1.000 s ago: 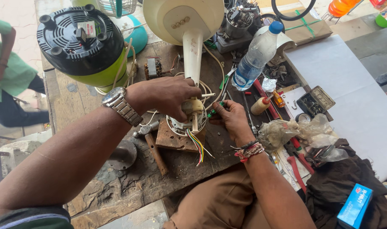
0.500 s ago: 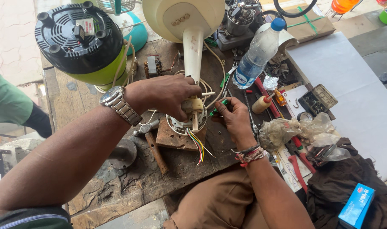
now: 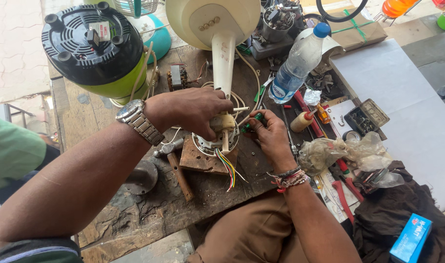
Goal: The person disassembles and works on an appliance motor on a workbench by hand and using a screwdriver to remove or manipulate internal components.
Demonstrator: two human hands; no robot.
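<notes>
The left hand (image 3: pixel 195 109) is clamped around the cream fan stand (image 3: pixel 223 58) lying on the table (image 3: pixel 135 209), while the right hand (image 3: pixel 266 136) pinches a green screwdriver (image 3: pixel 251 122) at its joint. A slip could jab the coloured wires (image 3: pixel 227 168) or the gripping fingers.

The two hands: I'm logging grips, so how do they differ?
The left hand wraps over the cream fan stand's lower joint from above; the right hand pinches a green-handled screwdriver at that joint. The left wrist bears a metal watch, the right thread bands. Both are bare and meet at the joint.
</notes>
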